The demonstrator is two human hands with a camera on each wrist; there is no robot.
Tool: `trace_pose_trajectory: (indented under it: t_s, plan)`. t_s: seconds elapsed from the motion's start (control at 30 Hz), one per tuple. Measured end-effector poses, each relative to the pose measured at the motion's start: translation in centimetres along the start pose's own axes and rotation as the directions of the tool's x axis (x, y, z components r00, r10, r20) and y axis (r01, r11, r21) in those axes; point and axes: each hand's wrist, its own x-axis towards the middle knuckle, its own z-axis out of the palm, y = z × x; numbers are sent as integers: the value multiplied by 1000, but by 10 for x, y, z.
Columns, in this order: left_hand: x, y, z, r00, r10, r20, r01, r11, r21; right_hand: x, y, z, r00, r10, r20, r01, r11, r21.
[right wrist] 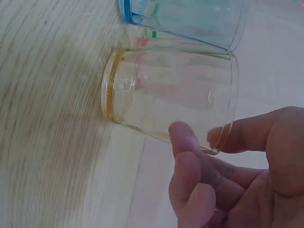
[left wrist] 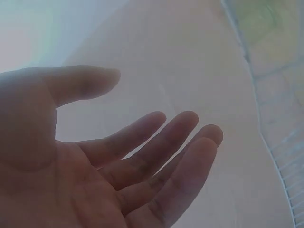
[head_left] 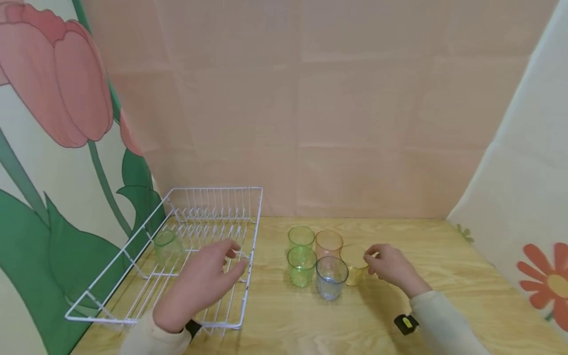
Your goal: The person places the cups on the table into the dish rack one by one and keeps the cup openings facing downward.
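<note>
My right hand (head_left: 392, 266) is at the right side of a yellow glass (head_left: 356, 277), which stands upright on the table. In the right wrist view, the thumb and a finger pinch this glass (right wrist: 166, 95) at its rim. A blue glass (head_left: 332, 286) stands close beside it, with an orange-pink glass (head_left: 329, 240) behind and two green glasses (head_left: 301, 276) to the left. Over the white wire dish rack (head_left: 254, 236), my left hand (head_left: 201, 276) hangs with nothing in it, its fingers loosely bent. One pale green glass (head_left: 168, 250) is in the rack's left part.
A wall with a tulip print (head_left: 57, 79) rises along the rack's left side. The wooden table (head_left: 301, 328) meets a pink cloth backdrop (head_left: 293, 123) behind the glasses. At the right hangs a pale cloth with a red flower (head_left: 554, 283).
</note>
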Motion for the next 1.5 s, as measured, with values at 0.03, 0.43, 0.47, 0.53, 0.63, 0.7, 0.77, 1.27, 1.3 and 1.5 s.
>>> trace_pose_trajectory:
  t_s: [0.03, 0.43, 0.47, 0.53, 0.63, 0.7, 0.77, 1.27, 1.3, 1.5]
  plan:
    - [0, 3, 2, 1000, 10, -2, -10, 1000, -21, 0, 0, 0, 1000, 3, 1, -3, 1000, 1]
    - [0, 24, 19, 997, 70, 17, -68, 991, -116, -3, -2, -7, 996, -13, -91, 8, 998, -59]
    - [0, 25, 21, 997, 71, 21, -68, 991, -119, -3, -3, -8, 994, -21, -109, 14, 998, -65]
    - [0, 27, 24, 996, 76, 34, -71, 989, -127, -4, -5, -12, 989, -30, -144, 19, 997, -78]
    - [0, 30, 28, 995, 79, 66, -69, 988, -138, -8, -10, -17, 984, -35, -175, 20, 996, -85]
    - [0, 33, 31, 994, 84, 76, -73, 987, -140, -10, -14, -21, 981, -39, -192, 23, 996, -87]
    - [-1, 35, 33, 992, 90, 84, -77, 987, -144, -14, -19, -25, 977, -46, -210, 27, 995, -95]
    - [-3, 44, 57, 978, 145, 152, -99, 956, -278, -49, -81, -31, 934, -170, -313, 157, 985, -64]
    - [-2, 45, 58, 975, 160, 151, -111, 950, -291, -51, -85, -30, 935, -177, -308, 167, 984, -58]
    - [1, 52, 63, 963, 216, 164, -145, 921, -361, -61, -106, -20, 939, -219, -265, 224, 975, -14]
